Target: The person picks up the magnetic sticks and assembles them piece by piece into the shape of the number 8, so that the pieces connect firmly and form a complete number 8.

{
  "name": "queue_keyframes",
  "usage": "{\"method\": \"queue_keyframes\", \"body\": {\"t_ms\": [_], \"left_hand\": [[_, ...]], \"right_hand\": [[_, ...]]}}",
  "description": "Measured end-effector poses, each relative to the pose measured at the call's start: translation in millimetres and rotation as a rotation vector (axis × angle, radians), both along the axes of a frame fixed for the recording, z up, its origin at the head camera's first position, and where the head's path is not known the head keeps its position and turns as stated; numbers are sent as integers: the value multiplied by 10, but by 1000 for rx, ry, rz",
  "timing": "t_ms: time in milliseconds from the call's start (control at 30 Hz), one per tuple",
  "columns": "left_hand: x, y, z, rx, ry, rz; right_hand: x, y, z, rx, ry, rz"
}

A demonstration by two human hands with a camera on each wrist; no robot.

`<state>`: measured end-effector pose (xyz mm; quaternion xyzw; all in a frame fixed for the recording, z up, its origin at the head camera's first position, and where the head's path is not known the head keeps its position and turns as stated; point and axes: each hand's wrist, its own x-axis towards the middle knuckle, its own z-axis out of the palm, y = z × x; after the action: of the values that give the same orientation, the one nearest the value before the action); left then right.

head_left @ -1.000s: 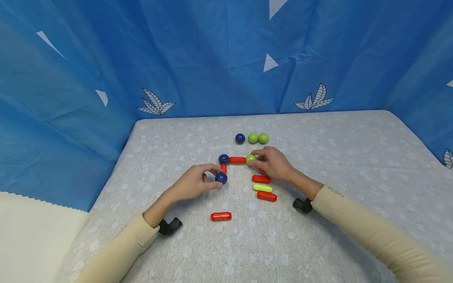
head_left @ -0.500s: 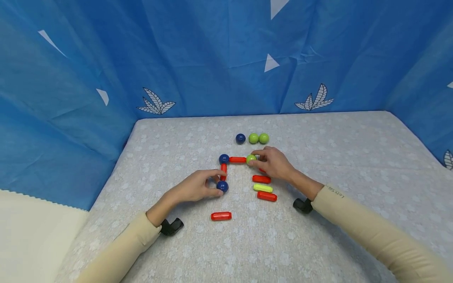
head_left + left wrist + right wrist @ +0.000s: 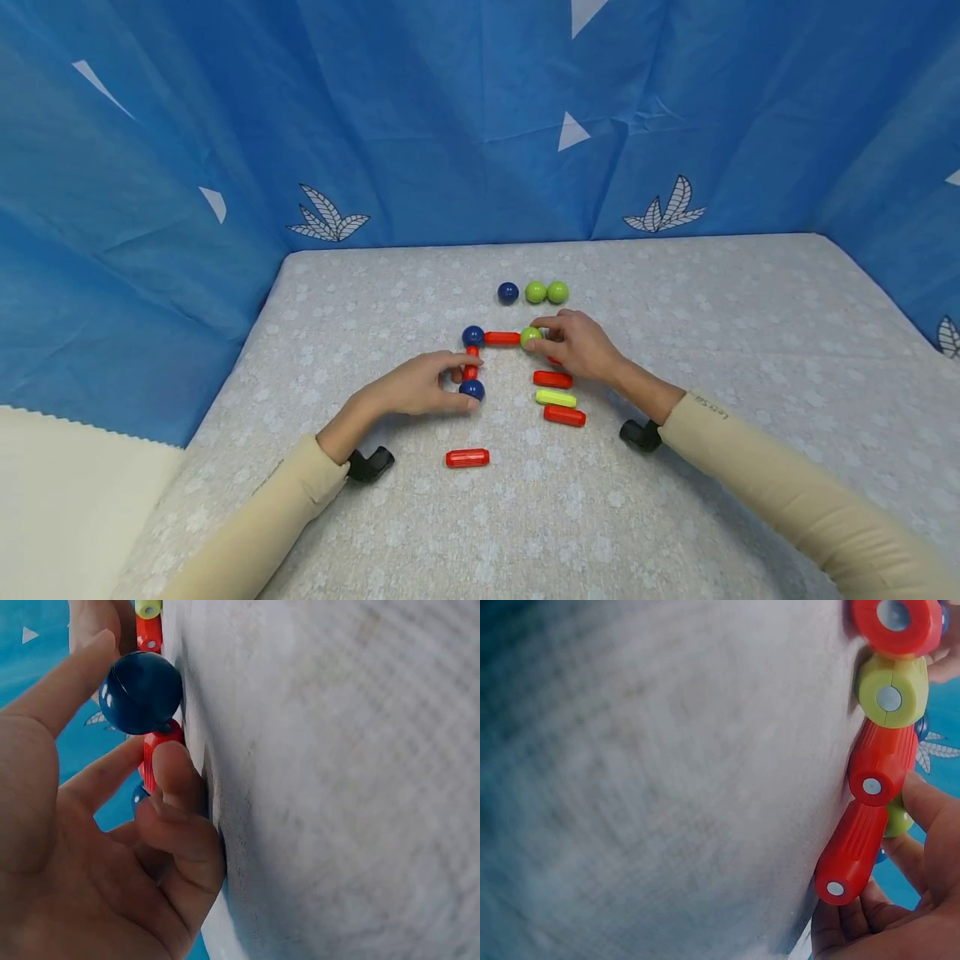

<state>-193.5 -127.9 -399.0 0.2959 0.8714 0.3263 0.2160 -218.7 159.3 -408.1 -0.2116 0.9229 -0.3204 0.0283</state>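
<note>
My left hand [image 3: 416, 385] is at a blue ball [image 3: 472, 390] on the near end of an upright-running red magnetic rod [image 3: 471, 367]. Its thumb touches the ball and its index finger lies at the rod; the other fingers curl in the left wrist view. That rod meets a second blue ball [image 3: 473, 336] at the corner. From there another red rod [image 3: 502, 338] runs right to a green ball [image 3: 530, 337], which my right hand [image 3: 581, 343] pinches between thumb and fingers. The ball is mostly hidden in the right wrist view.
Red rods [image 3: 552, 379] and a yellow-green rod [image 3: 556, 398] lie in a column by the right hand, one partly hidden. A lone red rod [image 3: 467, 458] lies nearer. Behind are a blue ball [image 3: 507, 292] and two green balls [image 3: 546, 292]. A blue curtain [image 3: 480, 125] backs the table.
My left hand brought its blue ball toward me, to the near end of the red rod, then its index finger came to lie at the rod. The right hand stayed on the green ball.
</note>
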Motion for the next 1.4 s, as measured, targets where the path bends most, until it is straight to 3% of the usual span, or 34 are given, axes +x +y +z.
{"method": "queue_keyframes", "body": {"t_ms": [167, 367, 700, 1000, 1400], "left_hand": [[-27, -35, -34, 50, -40, 30], [-34, -59, -44, 54, -68, 5], [-22, 24, 13, -73, 14, -42], [6, 25, 16, -69, 61, -4], [-10, 18, 0, -5, 41, -55]], "right_hand": [[-2, -5, 2, 0, -5, -5], [0, -7, 6, 6, -6, -3], [5, -10, 11, 16, -22, -14], [-2, -8, 8, -1, -6, -5], [-2, -9, 3, 5, -11, -11]]}}
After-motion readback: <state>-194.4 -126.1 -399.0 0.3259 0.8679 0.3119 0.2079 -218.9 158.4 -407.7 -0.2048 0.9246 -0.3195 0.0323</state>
